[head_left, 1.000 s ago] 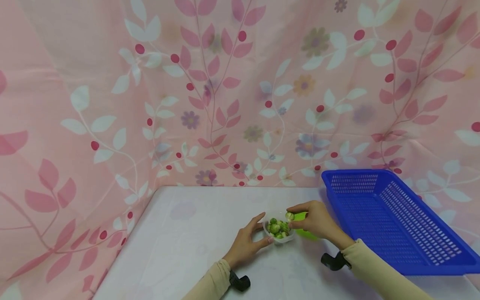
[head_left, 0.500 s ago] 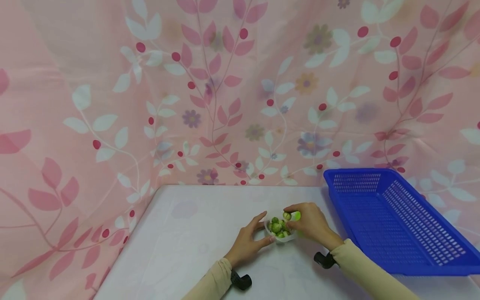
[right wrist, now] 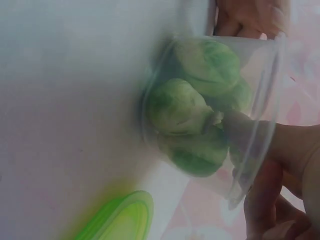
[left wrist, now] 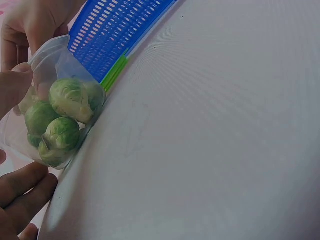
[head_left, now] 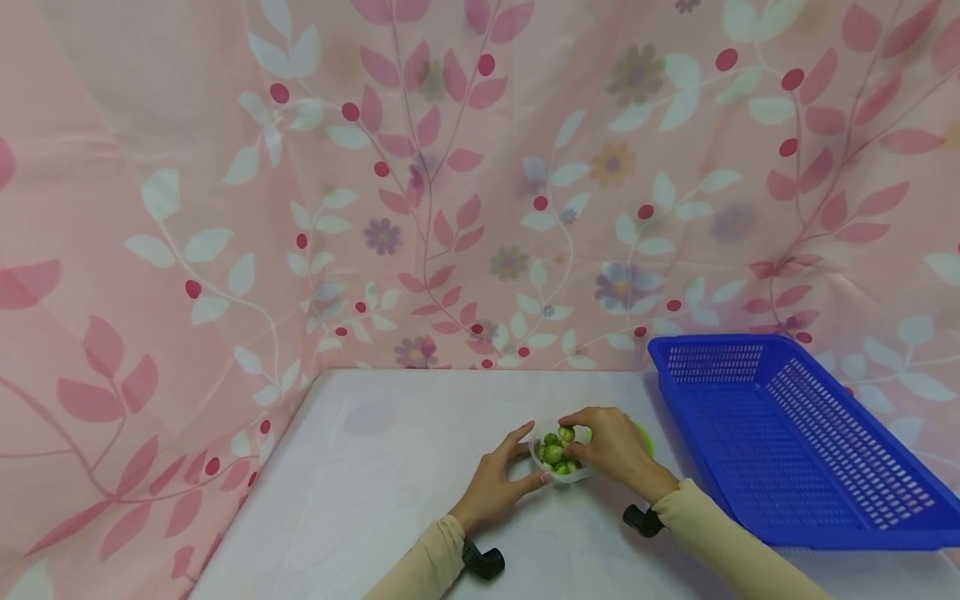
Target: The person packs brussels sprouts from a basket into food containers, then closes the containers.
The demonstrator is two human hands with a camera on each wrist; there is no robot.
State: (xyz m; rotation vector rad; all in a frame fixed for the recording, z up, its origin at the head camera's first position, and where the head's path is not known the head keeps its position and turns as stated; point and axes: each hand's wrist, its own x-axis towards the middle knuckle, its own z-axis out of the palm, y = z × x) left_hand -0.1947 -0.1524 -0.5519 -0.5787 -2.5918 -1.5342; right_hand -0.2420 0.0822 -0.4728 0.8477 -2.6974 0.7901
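A small clear plastic tub [left wrist: 57, 57] holds several Brussels sprouts [head_left: 552, 454] on the white table. My left hand [head_left: 491, 487] grips it from the left, thumb at the near side and fingers round the far side. From the right, my right hand [head_left: 618, 448] reaches over the rim, pinching one Brussels sprout [head_left: 567, 433] between thumb and fingers at the tub's mouth. In the right wrist view the thumb dips inside the tub, beside the sprouts [right wrist: 177, 107]. A bright green lid [right wrist: 127, 220] lies beside the tub, mostly hidden behind my right hand in the head view.
A large blue perforated basket [head_left: 795, 450] stands at the right side of the white table [head_left: 390, 467]. Pink flowered cloth [head_left: 450, 208] hangs behind and to the left of the table. Each wrist wears a small black camera [head_left: 483, 562].
My right hand has moved left with the pinched sprout, from the tub's right edge to over its mouth. My left hand has kept its grip on the tub.
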